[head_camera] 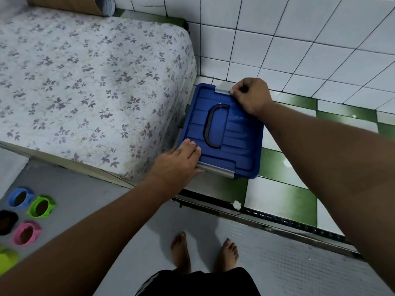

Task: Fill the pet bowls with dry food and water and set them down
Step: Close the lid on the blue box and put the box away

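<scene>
Right hand point(250, 97) is pinching far latch point(222, 90) at blue lid's point(237, 144) 1 o'clock. Left hand point(177, 163) is lying flat at 7 o'clock, hiding near latch's point(218, 170) end.

On a blue box point(230, 135), the near latch point(220, 171) is covered by the left hand point(178, 161); the far latch point(222, 90) is pinched by the right hand point(251, 96).

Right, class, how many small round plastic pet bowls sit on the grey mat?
5, bottom left: blue bowl, green bowl, black bowl, pink bowl, lime bowl cropped at the edge; others may be hidden.
</scene>
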{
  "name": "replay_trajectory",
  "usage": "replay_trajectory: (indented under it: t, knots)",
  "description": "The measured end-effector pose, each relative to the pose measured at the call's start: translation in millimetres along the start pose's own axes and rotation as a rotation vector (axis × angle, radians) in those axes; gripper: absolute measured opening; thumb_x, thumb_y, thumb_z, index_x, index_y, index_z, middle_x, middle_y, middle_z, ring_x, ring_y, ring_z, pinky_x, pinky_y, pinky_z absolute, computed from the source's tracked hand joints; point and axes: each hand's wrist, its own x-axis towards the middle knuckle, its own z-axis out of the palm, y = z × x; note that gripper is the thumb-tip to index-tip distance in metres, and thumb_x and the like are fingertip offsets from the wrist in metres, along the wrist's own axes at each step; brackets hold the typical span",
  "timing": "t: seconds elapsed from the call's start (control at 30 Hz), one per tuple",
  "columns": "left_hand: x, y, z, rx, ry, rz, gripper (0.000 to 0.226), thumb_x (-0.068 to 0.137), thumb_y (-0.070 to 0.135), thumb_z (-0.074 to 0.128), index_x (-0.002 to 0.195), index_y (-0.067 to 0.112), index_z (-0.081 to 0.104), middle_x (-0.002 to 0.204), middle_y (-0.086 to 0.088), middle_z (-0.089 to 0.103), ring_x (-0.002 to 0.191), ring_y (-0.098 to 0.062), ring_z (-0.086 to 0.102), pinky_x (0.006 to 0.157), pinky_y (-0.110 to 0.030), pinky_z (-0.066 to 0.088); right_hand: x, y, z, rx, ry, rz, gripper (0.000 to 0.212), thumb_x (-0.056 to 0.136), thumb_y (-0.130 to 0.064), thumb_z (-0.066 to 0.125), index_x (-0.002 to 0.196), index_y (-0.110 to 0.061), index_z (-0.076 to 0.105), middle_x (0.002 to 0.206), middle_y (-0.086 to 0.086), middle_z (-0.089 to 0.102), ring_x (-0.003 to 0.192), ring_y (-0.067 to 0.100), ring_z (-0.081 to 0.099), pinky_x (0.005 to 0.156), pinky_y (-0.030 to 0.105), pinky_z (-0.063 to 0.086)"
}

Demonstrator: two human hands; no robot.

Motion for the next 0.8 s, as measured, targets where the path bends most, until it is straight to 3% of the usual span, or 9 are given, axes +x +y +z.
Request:
replay_trajectory:
  t: [0.13, 0.3, 0.47, 0.57, 0.63, 0.7, 0.77, 0.8]
  knots:
    - [0, -1, 1, -0.069, 0.098, -0.011, 0.057, 0.093, 0.045, 0.052, 0.119, -0.002, 0.072, 0.122, -0.021, 0.072, 0.116, -0.035, 0.070, 0.077, -0.046, 0.064, -4, -1, 2, -0.015, 0.032, -0.037, 0.020, 0.091, -0.028, 0.069, 0.101, -0.012, 0.076, 0.101, 0.006, 0.074, 0.097, 0.019, 0.067, 0.089, 0.024, 0.051]
    - [-1, -2, 3, -0.206, 0.108, -0.105, 0.060, 0.090, 0.053, 0.055, 0.118, 0.003, 0.073, 0.125, -0.012, 0.072, 0.119, -0.029, 0.069, 0.076, -0.045, 0.065, -8, -4, 1, -0.062, 0.013, -0.042, 0.023, 0.094, -0.023, 0.067, 0.111, -0.010, 0.072, 0.110, 0.008, 0.071, 0.100, 0.016, 0.063, 0.085, 0.016, 0.042]
    - [-3, 0, -1, -0.315, 0.102, -0.214, 0.056, 0.081, 0.044, 0.082, 0.120, 0.004, 0.074, 0.129, -0.008, 0.071, 0.122, -0.022, 0.067, 0.086, -0.041, 0.062, -10, -5, -5, -0.130, -0.046, -0.036, 0.023, 0.096, -0.023, 0.064, 0.115, -0.011, 0.070, 0.114, 0.009, 0.070, 0.108, 0.023, 0.063, 0.091, 0.021, 0.044]
    - [-9, 10, 1, -0.485, 0.087, -0.350, 0.058, 0.080, 0.036, 0.083, 0.128, 0.004, 0.070, 0.142, -0.006, 0.062, 0.136, -0.017, 0.054, 0.106, -0.034, 0.051, -13, -2, -11, -0.140, -0.049, -0.005, 0.022, 0.095, -0.024, 0.065, 0.113, -0.012, 0.069, 0.113, 0.007, 0.069, 0.107, 0.022, 0.063, 0.089, 0.021, 0.044]
    - [-13, 23, 1, -0.666, 0.072, -0.466, 0.059, 0.083, 0.029, 0.081, 0.136, 0.006, 0.064, 0.155, -0.003, 0.048, 0.148, -0.012, 0.037, 0.119, -0.023, 0.034, -17, 1, -13, -0.138, -0.033, 0.023, 0.020, 0.094, -0.023, 0.067, 0.110, -0.012, 0.069, 0.113, 0.006, 0.069, 0.107, 0.022, 0.063, 0.090, 0.022, 0.044]
    - [-16, 37, -4, -0.801, 0.093, -0.646, 0.063, 0.085, 0.025, 0.081, 0.143, 0.017, 0.058, 0.164, 0.003, 0.031, 0.152, -0.006, 0.023, 0.119, -0.010, 0.019, -22, 5, -16, -0.123, -0.006, 0.052, 0.018, 0.093, -0.023, 0.068, 0.107, -0.013, 0.070, 0.115, 0.005, 0.070, 0.108, 0.022, 0.064, 0.094, 0.025, 0.047]
    - [-19, 47, -10, -0.895, 0.127, -0.876, 0.070, 0.088, 0.030, 0.079, 0.149, 0.035, 0.047, 0.166, 0.008, 0.024, 0.150, -0.003, 0.022, 0.120, -0.017, 0.021, -28, 8, -20, -0.124, 0.018, 0.087, 0.016, 0.092, -0.025, 0.069, 0.104, -0.015, 0.070, 0.114, 0.004, 0.070, 0.107, 0.022, 0.064, 0.096, 0.028, 0.049]
    - [-20, 51, -13, -0.957, 0.146, -0.991, 0.074, 0.089, 0.032, 0.079, 0.152, 0.042, 0.041, 0.165, 0.008, 0.030, 0.148, -0.006, 0.029, 0.119, -0.024, 0.028, -32, 10, -22, -0.136, 0.029, 0.104, 0.015, 0.091, -0.027, 0.069, 0.103, -0.017, 0.071, 0.113, 0.003, 0.070, 0.105, 0.022, 0.065, 0.094, 0.029, 0.050]
